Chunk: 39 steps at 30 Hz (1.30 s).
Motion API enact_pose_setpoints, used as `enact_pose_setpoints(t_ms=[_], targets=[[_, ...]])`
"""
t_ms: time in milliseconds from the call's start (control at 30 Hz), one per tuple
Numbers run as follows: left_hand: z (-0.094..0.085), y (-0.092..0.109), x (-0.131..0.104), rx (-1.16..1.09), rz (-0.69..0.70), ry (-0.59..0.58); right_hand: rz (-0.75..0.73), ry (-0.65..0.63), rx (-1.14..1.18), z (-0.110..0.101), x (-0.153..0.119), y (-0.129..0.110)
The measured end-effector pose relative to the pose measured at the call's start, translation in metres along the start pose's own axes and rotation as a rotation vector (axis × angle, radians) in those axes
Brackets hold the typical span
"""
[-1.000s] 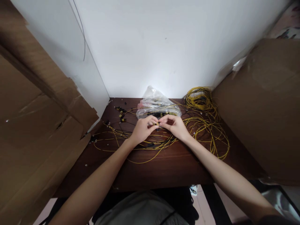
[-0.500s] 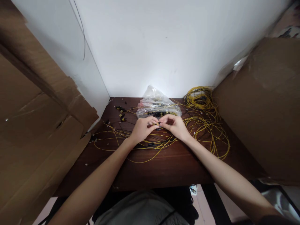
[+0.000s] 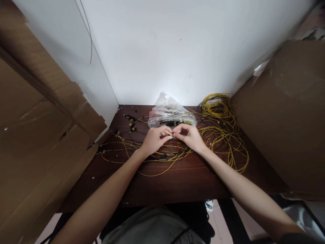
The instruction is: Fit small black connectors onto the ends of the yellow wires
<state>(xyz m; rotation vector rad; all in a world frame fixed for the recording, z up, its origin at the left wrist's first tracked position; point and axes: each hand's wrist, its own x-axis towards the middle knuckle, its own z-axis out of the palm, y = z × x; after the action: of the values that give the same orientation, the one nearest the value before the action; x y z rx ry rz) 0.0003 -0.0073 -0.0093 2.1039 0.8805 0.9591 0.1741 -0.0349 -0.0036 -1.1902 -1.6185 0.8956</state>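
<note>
Over the middle of the dark brown table, my left hand and my right hand meet fingertip to fingertip. Between them is a small black and yellow connector, pinched from both sides; its finer details are too small to make out. Fingers cover much of it. Thin yellow and black wires run across the tabletop beneath and in front of both hands. Just behind the fingers lies a clear plastic bag with black and yellow connector pieces at its front.
A coil of yellow wire lies at the back right, with looser yellow loops before it. Black and yellow connectors sit at the back left. Cardboard sheets flank the table, and a white wall stands behind.
</note>
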Motion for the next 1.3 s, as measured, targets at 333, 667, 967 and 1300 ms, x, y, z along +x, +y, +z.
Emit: enact_pose_setpoints(t_ms=[333, 667, 967, 1300], targets=[[-0.0005, -0.0006, -0.0002, 0.019, 0.033, -0.011, -0.033, 0.024, -0.063, 0.0005, -0.0007, -0.004], [-0.0013, -0.0016, -0.0005, 0.031, 0.03, -0.024, -0.077, 0.005, -0.14, 0.0004, -0.002, -0.0021], [-0.0007, -0.0043, -0.0007, 0.034, 0.017, -0.024, -0.119, -0.007, -0.19, 0.0005, -0.0035, -0.0054], [-0.0008, -0.0022, -0.001, 0.038, 0.028, -0.028, -0.112, -0.003, -0.162, 0.0009, -0.003, -0.0046]])
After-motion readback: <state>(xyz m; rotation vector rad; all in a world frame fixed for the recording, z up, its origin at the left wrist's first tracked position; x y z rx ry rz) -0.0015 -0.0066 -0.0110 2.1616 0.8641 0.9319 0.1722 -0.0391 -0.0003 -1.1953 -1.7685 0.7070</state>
